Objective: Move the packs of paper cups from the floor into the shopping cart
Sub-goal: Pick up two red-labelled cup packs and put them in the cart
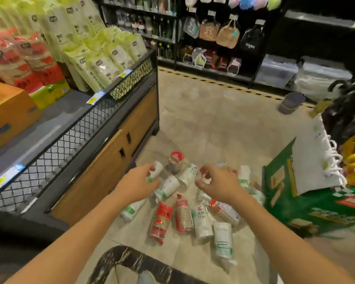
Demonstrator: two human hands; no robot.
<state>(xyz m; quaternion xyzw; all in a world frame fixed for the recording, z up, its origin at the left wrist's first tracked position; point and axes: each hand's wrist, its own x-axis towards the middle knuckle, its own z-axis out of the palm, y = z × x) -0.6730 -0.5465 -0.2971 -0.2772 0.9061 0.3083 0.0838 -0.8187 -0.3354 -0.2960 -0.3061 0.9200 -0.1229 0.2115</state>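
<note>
Several packs of paper cups lie scattered on the tiled floor, some white and green (202, 222), some red (160, 221), and one stands upright with a red top (175, 161). My left hand (139, 182) reaches down with its fingers closed round the end of a white-and-green pack (157, 168). My right hand (215, 184) hovers over the pile with curled fingers, the tips at a clear wrapper with red print (205, 177); whether it grips is unclear. A dark curved rim (131, 261) shows at the bottom edge; I cannot tell whether it is the shopping cart.
A black and wood display stand (103, 152) with mesh rails and stacked goods fills the left side. A green carton (307, 203) stands right of the pile, with a white rug on it. A grey bucket (291, 102) and dark shelves stand beyond open floor.
</note>
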